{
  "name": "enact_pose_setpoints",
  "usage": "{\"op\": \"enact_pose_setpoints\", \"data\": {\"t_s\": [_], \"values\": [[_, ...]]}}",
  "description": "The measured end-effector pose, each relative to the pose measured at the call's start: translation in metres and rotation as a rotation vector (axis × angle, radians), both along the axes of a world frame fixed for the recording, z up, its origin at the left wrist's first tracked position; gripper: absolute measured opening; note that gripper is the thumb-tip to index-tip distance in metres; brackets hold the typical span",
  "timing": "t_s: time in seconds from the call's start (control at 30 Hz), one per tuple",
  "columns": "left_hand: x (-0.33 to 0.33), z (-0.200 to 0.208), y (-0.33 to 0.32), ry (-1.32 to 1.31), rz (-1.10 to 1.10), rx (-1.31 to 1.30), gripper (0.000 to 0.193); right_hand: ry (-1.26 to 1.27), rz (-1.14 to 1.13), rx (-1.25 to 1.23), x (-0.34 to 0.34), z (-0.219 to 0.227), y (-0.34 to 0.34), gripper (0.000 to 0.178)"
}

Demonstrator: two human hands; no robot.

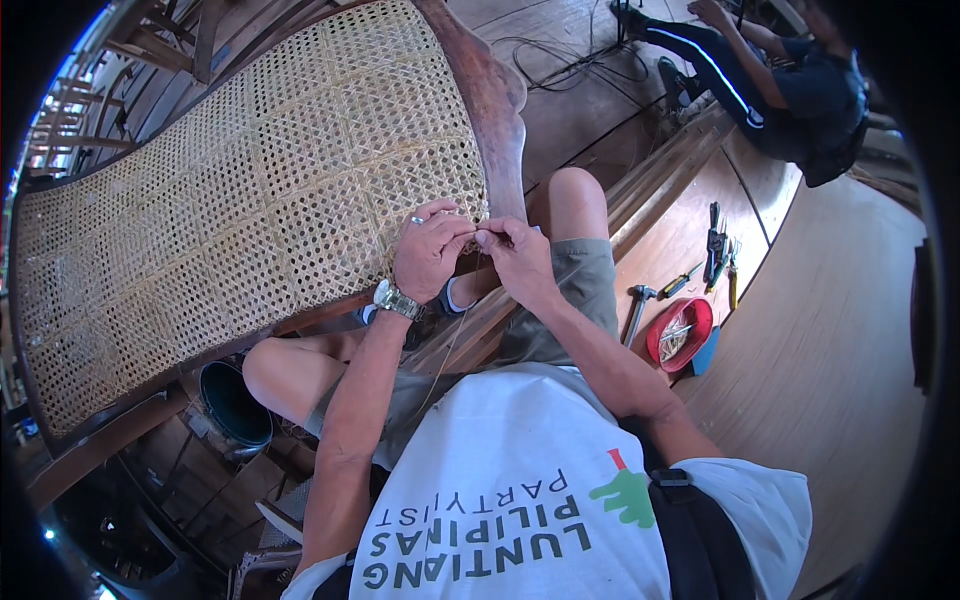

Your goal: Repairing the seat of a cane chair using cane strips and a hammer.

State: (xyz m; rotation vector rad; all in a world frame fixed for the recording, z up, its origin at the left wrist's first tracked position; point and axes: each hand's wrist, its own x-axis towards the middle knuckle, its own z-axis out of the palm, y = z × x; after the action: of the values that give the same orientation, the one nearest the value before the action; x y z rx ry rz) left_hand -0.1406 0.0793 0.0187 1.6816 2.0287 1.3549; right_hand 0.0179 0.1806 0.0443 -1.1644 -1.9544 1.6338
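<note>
Head view: I fear overpulling snaps thin tan strand [463,318] pinched by left hand [428,252], right hand [517,258] at right edge of yellow woven-cane panel [270,170].

Brown floor [548,128], wooden frames [204,42] (upper left), pale board [830,310] rightward.

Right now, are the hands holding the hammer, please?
No, the hammer lies beside the red container, away from the left hand and right hand.
</note>
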Motion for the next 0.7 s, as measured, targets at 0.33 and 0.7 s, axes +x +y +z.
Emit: {"op": "enact_pose_setpoints", "data": {"t_s": [0.33,0.7], "values": [[-0.0012,0.0023,-0.0015,-0.028,-0.031,-0.008,0.014,0.128,0.102,0.296,0.0077,-0.0077,0.0048,0.009],[0.0032,0.0029,0.0008,0.027,-0.048,-0.017,0.015,0.042,0.036,0.118,0.0085,-0.0096,0.0024,0.012]]}}
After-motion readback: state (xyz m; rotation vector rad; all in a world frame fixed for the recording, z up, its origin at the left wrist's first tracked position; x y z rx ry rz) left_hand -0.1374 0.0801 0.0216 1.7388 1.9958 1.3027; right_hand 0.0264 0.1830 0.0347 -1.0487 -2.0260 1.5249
